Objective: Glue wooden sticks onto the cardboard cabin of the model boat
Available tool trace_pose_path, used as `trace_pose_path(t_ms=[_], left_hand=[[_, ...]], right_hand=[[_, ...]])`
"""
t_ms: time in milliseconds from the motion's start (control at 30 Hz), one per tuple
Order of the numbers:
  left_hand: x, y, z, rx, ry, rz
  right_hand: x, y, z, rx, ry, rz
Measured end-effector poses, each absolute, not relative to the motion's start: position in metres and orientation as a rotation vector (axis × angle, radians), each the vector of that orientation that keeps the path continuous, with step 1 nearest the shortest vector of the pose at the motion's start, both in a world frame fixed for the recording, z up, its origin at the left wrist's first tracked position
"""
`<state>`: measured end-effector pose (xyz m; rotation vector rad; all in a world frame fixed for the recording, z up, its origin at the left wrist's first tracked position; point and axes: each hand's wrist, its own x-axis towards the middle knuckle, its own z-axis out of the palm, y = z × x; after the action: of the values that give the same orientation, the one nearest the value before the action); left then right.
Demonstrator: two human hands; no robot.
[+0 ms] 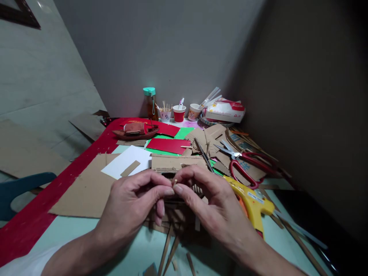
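Observation:
My left hand (129,203) and my right hand (212,199) meet at the fingertips over the middle of the table. Thumb and forefinger of each are pinched at a small pale stick (175,182), of which only a short end shows. Directly behind and below the fingers is a small cardboard model (178,163) with a flat, layered top; my hands hide most of its front. Beside my right hand lies a yellow glue gun (253,201). Thin cardboard strips (165,249) lie below my hands.
Red-handled scissors (244,159) and cardboard scraps (207,140) lie on the right. A brown model boat (136,130) stands at the back left, near a bottle (151,105) and paper cups (179,114). White paper (126,157) rests on a cardboard sheet (83,191).

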<state>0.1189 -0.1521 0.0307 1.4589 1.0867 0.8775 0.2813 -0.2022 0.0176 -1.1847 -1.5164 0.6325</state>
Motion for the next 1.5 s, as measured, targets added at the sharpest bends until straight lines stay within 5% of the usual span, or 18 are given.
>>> trace_pose_path(t_ms=[533,1167,1500], left_hand=[[0.105,-0.141,0.018,1.621,0.846,0.827],[0.096,-0.107,0.061,1.398,0.960,1.400],[0.095,-0.117,0.035,1.407,0.994,0.915]], right_hand=[[0.285,-0.197,0.021,-1.229,-1.403,0.669],[0.293,-0.195,0.024,-1.243,-1.269,0.866],[0.294,-0.197,0.028,-1.151,-1.209,1.079]])
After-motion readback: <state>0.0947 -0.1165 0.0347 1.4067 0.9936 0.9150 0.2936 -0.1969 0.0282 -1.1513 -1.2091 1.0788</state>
